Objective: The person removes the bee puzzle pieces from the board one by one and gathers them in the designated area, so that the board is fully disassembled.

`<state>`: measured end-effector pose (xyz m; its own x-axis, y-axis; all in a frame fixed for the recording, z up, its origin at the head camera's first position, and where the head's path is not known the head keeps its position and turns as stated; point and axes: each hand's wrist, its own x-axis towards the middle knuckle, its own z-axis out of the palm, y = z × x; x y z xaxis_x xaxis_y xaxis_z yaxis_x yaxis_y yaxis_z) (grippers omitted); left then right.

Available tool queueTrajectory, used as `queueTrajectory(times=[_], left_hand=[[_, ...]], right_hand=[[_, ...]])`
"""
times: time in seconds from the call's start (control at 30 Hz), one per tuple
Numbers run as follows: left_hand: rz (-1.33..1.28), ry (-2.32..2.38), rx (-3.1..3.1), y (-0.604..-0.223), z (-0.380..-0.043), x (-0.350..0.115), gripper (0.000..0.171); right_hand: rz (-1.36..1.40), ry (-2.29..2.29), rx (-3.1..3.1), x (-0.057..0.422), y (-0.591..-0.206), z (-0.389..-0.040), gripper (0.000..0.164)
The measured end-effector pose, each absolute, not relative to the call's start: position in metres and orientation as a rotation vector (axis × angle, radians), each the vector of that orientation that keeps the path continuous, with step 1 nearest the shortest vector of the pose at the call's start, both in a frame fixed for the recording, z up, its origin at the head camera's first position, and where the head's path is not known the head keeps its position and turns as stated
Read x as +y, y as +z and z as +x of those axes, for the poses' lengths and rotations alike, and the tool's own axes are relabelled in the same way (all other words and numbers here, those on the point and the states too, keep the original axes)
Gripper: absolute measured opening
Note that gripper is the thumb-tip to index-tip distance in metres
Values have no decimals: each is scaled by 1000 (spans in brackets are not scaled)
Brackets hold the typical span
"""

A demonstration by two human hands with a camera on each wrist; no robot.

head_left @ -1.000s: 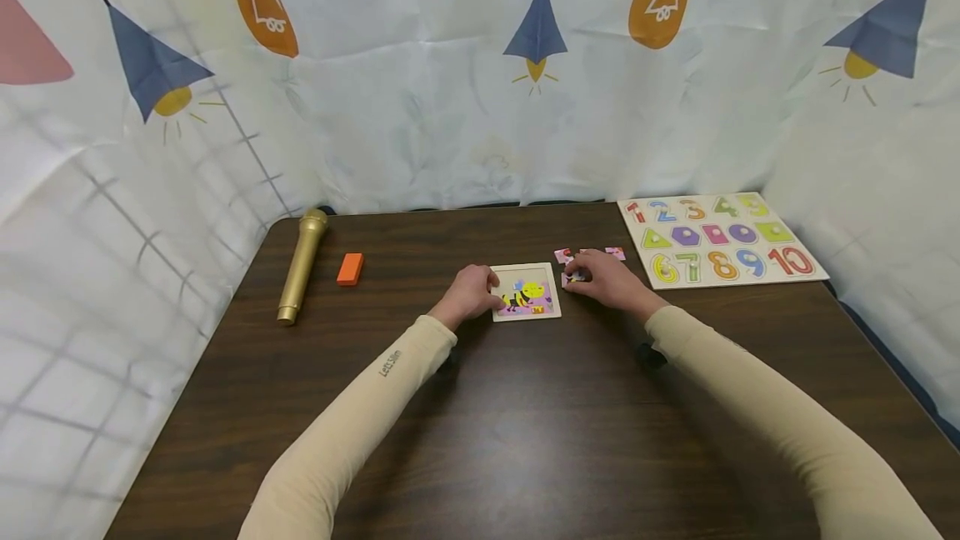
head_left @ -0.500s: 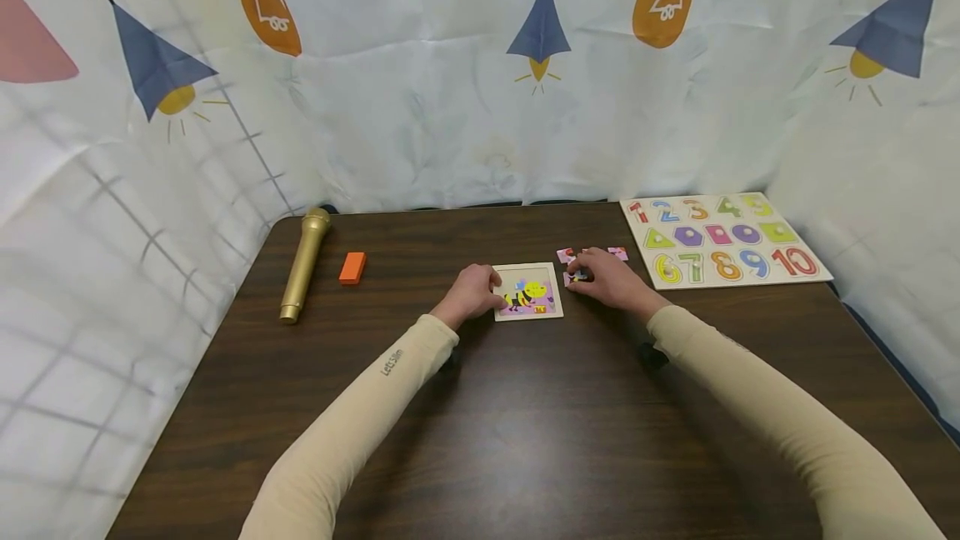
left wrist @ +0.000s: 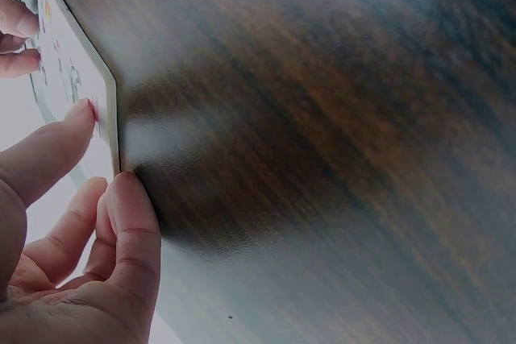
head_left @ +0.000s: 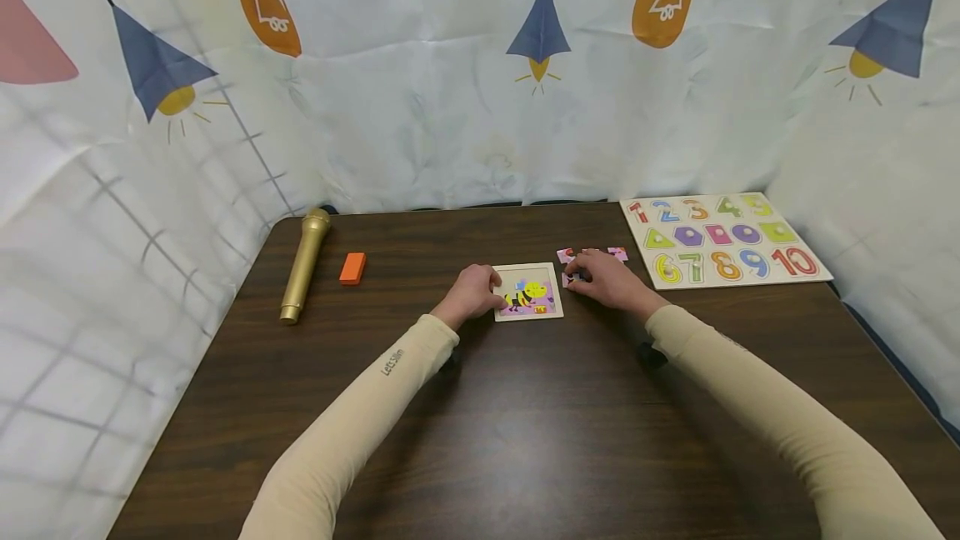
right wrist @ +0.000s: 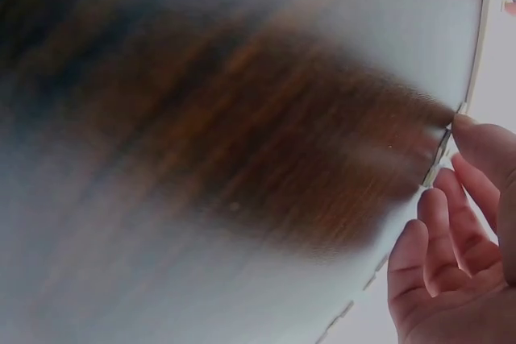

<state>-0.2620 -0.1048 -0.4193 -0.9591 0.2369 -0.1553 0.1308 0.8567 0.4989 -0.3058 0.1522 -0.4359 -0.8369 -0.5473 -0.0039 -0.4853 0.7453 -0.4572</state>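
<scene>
A square wooden jigsaw board (head_left: 525, 272) lies on the table, its lower part filled with a yellow-and-black bee picture and its upper part bare wood. My left hand (head_left: 472, 294) holds the board's left side. In the left wrist view, the thumb (left wrist: 68, 138) presses on the face while the fingertips meet the edge. Just right of the board, my right hand (head_left: 609, 280) pinches a small jigsaw piece (head_left: 567, 280) between thumb and fingers, partly covering it. Behind that hand are loose pink pieces (head_left: 565, 256), some hidden by the fingers.
A board of coloured numbers and shapes (head_left: 723, 240) lies at the back right. Toward the back left are a gold microphone (head_left: 304, 265) and an orange block (head_left: 352, 268). A patterned white curtain (head_left: 450, 107) hangs behind the dark wooden table (head_left: 517, 440).
The right fingers have shifted slightly at the small jigsaw piece, and less of its colour shows. The left hand keeps its place on the board.
</scene>
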Motion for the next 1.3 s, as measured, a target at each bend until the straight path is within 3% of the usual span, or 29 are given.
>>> queueTrajectory(times=[0.63,0.93,1.3], left_hand=[[307,761,2821,-427,-267,-108,34],[261,757,2815,-421,-263,-104,32],[304,684,2832,-418,-262,-107,33]], right_hand=[[-826,-788,2761,139,-433,-302,27],[-865,-756,2624,118,-431,-288,43],[-872,-758,2612,107,-435,-286,49]])
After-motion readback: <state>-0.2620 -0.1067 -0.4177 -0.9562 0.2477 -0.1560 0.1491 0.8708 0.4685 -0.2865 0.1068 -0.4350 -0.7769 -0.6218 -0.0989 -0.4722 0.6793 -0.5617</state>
